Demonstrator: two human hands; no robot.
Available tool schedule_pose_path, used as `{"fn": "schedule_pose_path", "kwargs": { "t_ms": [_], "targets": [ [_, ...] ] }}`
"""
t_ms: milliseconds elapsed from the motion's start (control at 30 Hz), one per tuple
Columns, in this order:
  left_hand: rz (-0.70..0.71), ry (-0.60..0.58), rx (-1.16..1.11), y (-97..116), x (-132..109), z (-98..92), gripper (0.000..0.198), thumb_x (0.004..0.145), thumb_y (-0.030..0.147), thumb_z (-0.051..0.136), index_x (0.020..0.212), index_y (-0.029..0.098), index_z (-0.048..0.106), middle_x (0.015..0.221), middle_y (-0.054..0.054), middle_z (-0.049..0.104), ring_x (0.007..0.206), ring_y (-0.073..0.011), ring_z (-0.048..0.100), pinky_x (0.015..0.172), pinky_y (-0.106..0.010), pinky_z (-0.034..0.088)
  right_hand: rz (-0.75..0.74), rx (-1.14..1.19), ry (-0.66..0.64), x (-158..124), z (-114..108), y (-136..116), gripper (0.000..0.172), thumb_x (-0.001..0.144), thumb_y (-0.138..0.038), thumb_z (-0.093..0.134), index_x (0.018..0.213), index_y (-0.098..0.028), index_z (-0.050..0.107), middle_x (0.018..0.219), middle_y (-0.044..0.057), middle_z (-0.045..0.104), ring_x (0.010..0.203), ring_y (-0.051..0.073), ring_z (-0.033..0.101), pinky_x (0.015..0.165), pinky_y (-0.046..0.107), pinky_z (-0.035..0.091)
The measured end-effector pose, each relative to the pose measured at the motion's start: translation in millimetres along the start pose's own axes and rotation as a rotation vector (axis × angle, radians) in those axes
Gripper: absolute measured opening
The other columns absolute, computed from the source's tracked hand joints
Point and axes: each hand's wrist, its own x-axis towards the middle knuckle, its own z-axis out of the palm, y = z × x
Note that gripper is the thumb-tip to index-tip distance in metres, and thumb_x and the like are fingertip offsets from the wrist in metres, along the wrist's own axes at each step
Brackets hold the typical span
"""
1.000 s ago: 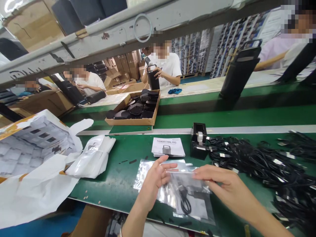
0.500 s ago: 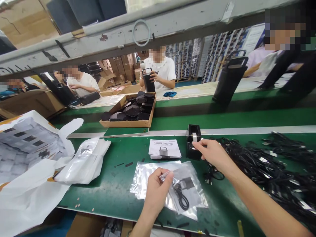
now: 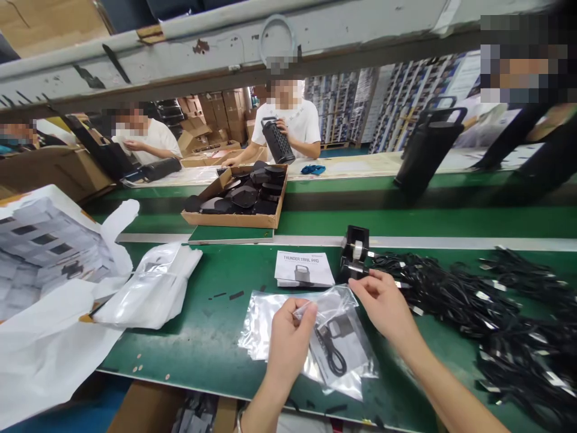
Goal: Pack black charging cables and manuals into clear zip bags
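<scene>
My left hand (image 3: 291, 337) pinches the top edge of a clear plastic bag (image 3: 360, 355). Inside the bag lie a coiled black cable (image 3: 333, 355) and a printed booklet showing a speaker picture. The bag rests on more flat clear bags (image 3: 259, 328). My right hand (image 3: 387, 307) has thumb and forefinger together at the bag's upper right corner, just in front of the black tape dispenser (image 3: 354, 267); whatever is between the fingertips is too small to make out. Behind the bags sits a stack of "Thunder Trail Pro" booklets (image 3: 304, 269).
A heap of black cables (image 3: 455, 294) covers the right side of the green bench. On the left are white plastic bags (image 3: 148, 288) and an opened wrapping (image 3: 58, 240). A carton of black parts (image 3: 234, 221) and black speakers (image 3: 428, 150) stand farther back. Co-workers sit opposite.
My right hand has come from the dispenser's tape toward me, down to the bag's upper corner. My left hand keeps its pinch. A co-worker opposite has tilted a speaker.
</scene>
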Motion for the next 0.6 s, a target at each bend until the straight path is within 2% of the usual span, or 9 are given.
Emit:
{"fn": "schedule_pose_path", "kwargs": {
  "t_ms": [67,167,233,300,367,533,600],
  "targets": [
    [0.023,0.021,0.026,0.7,-0.2,-1.1,0.027,0.081,0.042,0.054,0.075,0.015,0.054,0.061,0.004,0.048,0.055,-0.0097,0.042,0.052,-0.02,0.034,-0.014,-0.057,-0.021,-5.6,-5.5,5.1,0.025,0.068,-0.04,0.06,0.05,-0.022,0.061,0.097,0.009,0.057,0.093,0.028,0.057,0.076,0.036,0.044],
    [0.045,0.05,0.098,1.0,-0.6,-3.2,0.027,0.083,0.042,0.051,0.076,0.016,0.053,0.061,0.004,0.047,0.054,-0.0096,0.04,0.051,-0.02,0.033,-0.072,-0.047,-0.109,-22.0,-21.7,-2.1,0.025,0.074,-0.043,0.055,0.061,-0.022,0.063,0.087,0.005,0.06,0.074,0.021,0.057,0.066,0.032,0.043],
    [0.059,0.064,0.155,1.4,-1.4,-3.4,0.027,0.084,0.043,0.049,0.076,0.017,0.053,0.06,0.005,0.046,0.052,-0.0096,0.039,0.05,-0.02,0.032,-0.091,0.057,-0.276,-35.4,-31.0,-16.1,0.029,0.08,-0.045,0.05,0.067,-0.022,0.062,0.074,0.002,0.06,0.064,0.016,0.054,0.059,0.027,0.043],
    [0.08,0.071,0.202,2.4,-3.7,-1.7,0.027,0.085,0.043,0.048,0.076,0.018,0.053,0.059,0.005,0.046,0.052,-0.0099,0.04,0.05,-0.02,0.032,-0.055,0.196,-0.473,-46.3,-33.2,-31.2,0.033,0.082,-0.046,0.047,0.064,-0.02,0.058,0.061,-0.001,0.056,0.054,0.013,0.05,0.052,0.024,0.04],
    [0.097,0.067,0.232,4.1,-7.6,1.1,0.027,0.085,0.043,0.047,0.076,0.019,0.053,0.06,0.005,0.047,0.052,-0.0098,0.041,0.05,-0.02,0.032,-0.013,0.278,-0.568,-51.1,-27.0,-41.3,0.036,0.082,-0.047,0.047,0.06,-0.019,0.054,0.056,-0.002,0.054,0.047,0.01,0.046,0.047,0.022,0.037],
    [0.086,0.027,0.262,8.1,-18.8,7.1,0.026,0.086,0.042,0.047,0.077,0.018,0.053,0.057,0.005,0.048,0.047,-0.0089,0.038,0.047,-0.02,0.03,0.109,0.126,-0.555,-42.6,-3.4,-40.0,0.039,0.082,-0.05,0.043,0.06,-0.019,0.053,0.057,0.0,0.063,0.034,0.008,0.04,0.037,0.022,0.031],
    [0.063,0.025,0.213,8.1,-20.4,8.5,0.025,0.084,0.041,0.049,0.076,0.018,0.053,0.058,0.005,0.048,0.048,-0.0089,0.038,0.047,-0.02,0.031,0.129,0.061,-0.554,-40.4,-0.9,-37.4,0.041,0.08,-0.052,0.044,0.056,-0.019,0.054,0.05,0.001,0.062,0.033,0.01,0.041,0.037,0.023,0.031]
  ]
}}
